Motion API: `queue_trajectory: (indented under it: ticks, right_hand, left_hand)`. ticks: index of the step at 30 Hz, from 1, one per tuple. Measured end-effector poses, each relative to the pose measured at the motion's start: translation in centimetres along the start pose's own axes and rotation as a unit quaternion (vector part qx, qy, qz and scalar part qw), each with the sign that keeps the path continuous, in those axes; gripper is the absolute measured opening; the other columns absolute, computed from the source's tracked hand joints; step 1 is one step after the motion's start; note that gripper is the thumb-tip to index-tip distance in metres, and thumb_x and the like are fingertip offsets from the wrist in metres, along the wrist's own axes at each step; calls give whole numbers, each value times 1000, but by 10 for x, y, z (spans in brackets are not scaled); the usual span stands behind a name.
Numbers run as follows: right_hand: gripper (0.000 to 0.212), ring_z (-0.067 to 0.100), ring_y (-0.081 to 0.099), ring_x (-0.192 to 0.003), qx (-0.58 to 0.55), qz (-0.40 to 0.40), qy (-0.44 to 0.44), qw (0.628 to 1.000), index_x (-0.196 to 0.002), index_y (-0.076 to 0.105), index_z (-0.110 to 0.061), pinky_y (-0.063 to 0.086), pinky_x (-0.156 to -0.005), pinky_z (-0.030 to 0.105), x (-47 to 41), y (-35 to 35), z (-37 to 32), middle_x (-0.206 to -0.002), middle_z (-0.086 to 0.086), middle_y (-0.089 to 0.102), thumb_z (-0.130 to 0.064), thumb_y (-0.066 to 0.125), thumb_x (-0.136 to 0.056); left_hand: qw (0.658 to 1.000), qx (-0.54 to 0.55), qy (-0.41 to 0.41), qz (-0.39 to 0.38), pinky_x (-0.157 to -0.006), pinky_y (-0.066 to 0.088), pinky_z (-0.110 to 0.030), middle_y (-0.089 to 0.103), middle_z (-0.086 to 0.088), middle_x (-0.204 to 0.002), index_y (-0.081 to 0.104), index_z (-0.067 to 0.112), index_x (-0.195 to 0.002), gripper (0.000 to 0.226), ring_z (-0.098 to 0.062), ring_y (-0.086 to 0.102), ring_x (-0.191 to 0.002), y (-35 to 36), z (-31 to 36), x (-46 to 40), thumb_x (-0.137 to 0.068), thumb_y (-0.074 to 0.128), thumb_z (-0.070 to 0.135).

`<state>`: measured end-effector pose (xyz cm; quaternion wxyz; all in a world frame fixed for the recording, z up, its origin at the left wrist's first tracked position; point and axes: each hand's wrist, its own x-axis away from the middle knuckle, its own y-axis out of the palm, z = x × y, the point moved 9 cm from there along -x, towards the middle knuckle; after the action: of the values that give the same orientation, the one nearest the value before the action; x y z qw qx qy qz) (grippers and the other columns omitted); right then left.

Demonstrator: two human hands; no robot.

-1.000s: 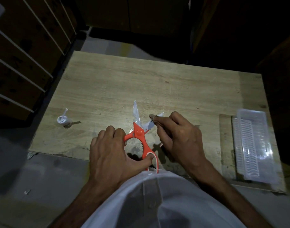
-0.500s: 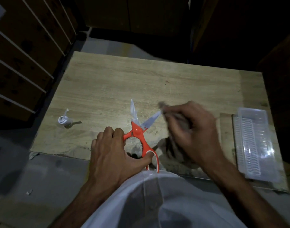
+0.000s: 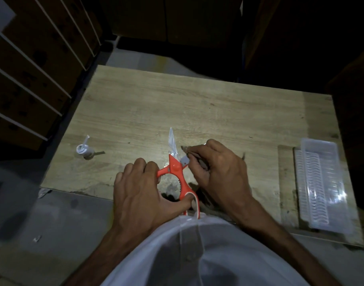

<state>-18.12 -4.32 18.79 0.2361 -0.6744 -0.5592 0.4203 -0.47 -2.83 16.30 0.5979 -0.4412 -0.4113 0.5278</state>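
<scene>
- My left hand grips the orange handles of the scissors: my thumb is through the lower loop and my other fingers are curled over the upper handle.
- My right hand is just to the right of the scissors, its fingers bent together and pinching a small dark piece. The piece is too blurred for me to tell what it is.
- My two hands are close together but do not touch; the scissors lie between them.
- The scissors are at the near middle of the worktop with the blades spread. One blade points away from me, and the other angles right, towards my right fingertips, which partly cover it.
- A small white bottle stands well off to the left on the worktop.
- Far to the right, a clear plastic tray rests on a wooden board.
- My white shirt fills the bottom of the view.
</scene>
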Motion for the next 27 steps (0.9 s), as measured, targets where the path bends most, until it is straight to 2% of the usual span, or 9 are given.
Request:
queue_trajectory:
  ticks: [3,5,10,14,17,20,23,25,27]
  right_hand:
    - [19,10,56,-78,8,18,18,1000,-103,79,-28,20,-53,14,-3,-4,10,-81,-9,63,-34,66,-90]
    - [16,11,56,-79,17,16,34,999,-103,79,-29,20,-55,16,-5,-5,17,-81,-8,62,-27,73,-88]
    - [15,10,60,-72,33,28,61,997,-102,79,-29,28,-57,23,-6,-10,34,-82,-7,63,-27,73,-88]
    - [13,18,64,-81,46,22,104,993,-101,78,-25,34,-62,24,-8,-12,67,-86,-5,65,-25,71,-91]
    - [10,16,69,-89,-47,89,166,981,-101,76,-21,50,-75,27,-6,-44,95,-94,-4,73,-23,69,-94]
    - [8,13,69,-87,-114,134,126,976,-102,74,-14,57,-78,34,-4,-75,75,-94,-2,73,-15,70,-95]
    - [9,15,71,-87,-168,59,59,982,-100,75,-13,56,-77,38,4,-51,28,-93,-2,74,-10,74,-92]
    - [13,10,69,-85,-160,-18,15,987,-104,78,-18,54,-74,33,11,-18,2,-94,-6,73,-16,76,-91]
    - [14,6,66,-80,-120,-49,-9,992,-105,78,-24,53,-65,30,14,4,-4,-92,-10,71,-27,74,-92]
  left_hand:
    - [1000,-4,6,2,-79,42,-39,44,7,-84,54,24,-83,74,-20,47,-81,0,1,0,-55,60,92]
    - [1000,-11,10,4,-78,42,-38,44,7,-84,54,24,-83,75,-18,46,-81,0,2,-1,-55,59,93]
    - [1000,-18,10,0,-79,42,-37,45,7,-84,56,24,-83,75,-18,48,-81,2,4,-1,-56,59,94]
    - [999,34,5,-6,-76,45,-39,45,8,-81,53,24,-81,70,-19,49,-79,1,2,-1,-57,60,90]
    - [1000,21,1,-23,-75,45,-37,44,8,-82,50,25,-82,71,-18,48,-79,3,1,-3,-57,58,90]
    - [999,16,-18,-46,-79,45,-37,44,9,-85,50,26,-84,71,-17,46,-82,8,-2,-4,-57,55,91]
    - [999,23,-17,-42,-78,44,-37,43,9,-83,50,26,-84,70,-18,46,-81,8,0,-6,-56,54,90]
    - [999,35,-10,-34,-75,41,-36,42,9,-81,50,25,-82,67,-18,45,-79,7,4,-8,-57,54,88]
    - [999,40,-4,-22,-73,42,-37,44,8,-80,52,24,-81,67,-19,47,-78,6,5,-8,-57,57,86]
